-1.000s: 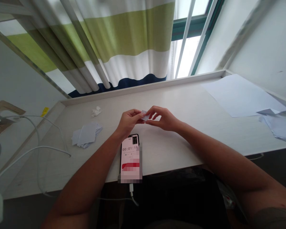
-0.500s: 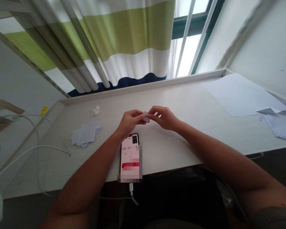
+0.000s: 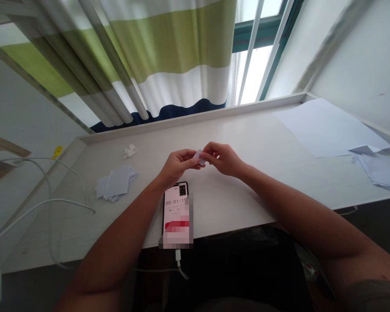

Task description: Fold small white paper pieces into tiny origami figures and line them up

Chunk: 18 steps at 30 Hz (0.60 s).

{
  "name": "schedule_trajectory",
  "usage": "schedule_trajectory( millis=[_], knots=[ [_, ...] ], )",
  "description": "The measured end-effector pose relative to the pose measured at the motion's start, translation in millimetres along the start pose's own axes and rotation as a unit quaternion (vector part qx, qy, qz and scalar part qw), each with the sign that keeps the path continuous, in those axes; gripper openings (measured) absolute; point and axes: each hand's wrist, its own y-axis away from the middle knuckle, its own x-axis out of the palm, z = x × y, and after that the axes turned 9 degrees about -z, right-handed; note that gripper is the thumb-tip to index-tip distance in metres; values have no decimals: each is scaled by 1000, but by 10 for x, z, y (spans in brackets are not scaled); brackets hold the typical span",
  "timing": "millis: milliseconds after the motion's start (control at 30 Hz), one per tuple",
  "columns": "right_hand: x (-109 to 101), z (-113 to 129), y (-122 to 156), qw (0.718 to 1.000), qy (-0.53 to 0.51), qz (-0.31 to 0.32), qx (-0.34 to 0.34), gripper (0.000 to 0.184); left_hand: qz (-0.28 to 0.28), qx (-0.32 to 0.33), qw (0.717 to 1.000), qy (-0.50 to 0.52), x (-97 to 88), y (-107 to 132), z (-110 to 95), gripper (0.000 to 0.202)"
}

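Observation:
A small folded piece of white paper (image 3: pixel 199 157) is held above the desk between my two hands. My left hand (image 3: pixel 181 164) pinches it from the left, thumb on the near side. From the other side my right hand (image 3: pixel 223 157) grips its right part with thumb and fingertips, the other fingers curled. The fingers cover much of the paper, so its full folded shape is hidden. Just below my left wrist lies a phone (image 3: pixel 176 212) with a running timer on its screen, its lower part blurred out.
On the left lie a stack of white paper pieces (image 3: pixel 117 183) and a crumpled paper bit (image 3: pixel 129 151). Large white sheets (image 3: pixel 328 128) and a smaller paper stack (image 3: pixel 378 171) rest at the right. White cables (image 3: pixel 61 200) loop over the desk's left end. A charging plug (image 3: pixel 178 255) enters the phone.
The piece of paper has turned slightly between my fingers, and my right hand's grip has shifted a little. The phone's timer has advanced by a second.

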Motion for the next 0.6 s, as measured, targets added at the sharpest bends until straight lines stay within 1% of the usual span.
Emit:
schedule_trajectory(
  millis=[167,300,500,600],
  knots=[
    [8,11,2,1000,1,0,-2,41,-2,8,1000,-14,30,11,-25,40],
    [-1,37,1,1000,-5,-5,0,43,-8,2,1000,-24,42,12,-31,46],
    [-44,78,5,1000,-13,6,1,41,-45,14,999,-14,40,1,-18,51],
    [-45,50,2,1000,-11,1,11,43,-48,14,999,-14,42,5,-28,51]
  ],
)
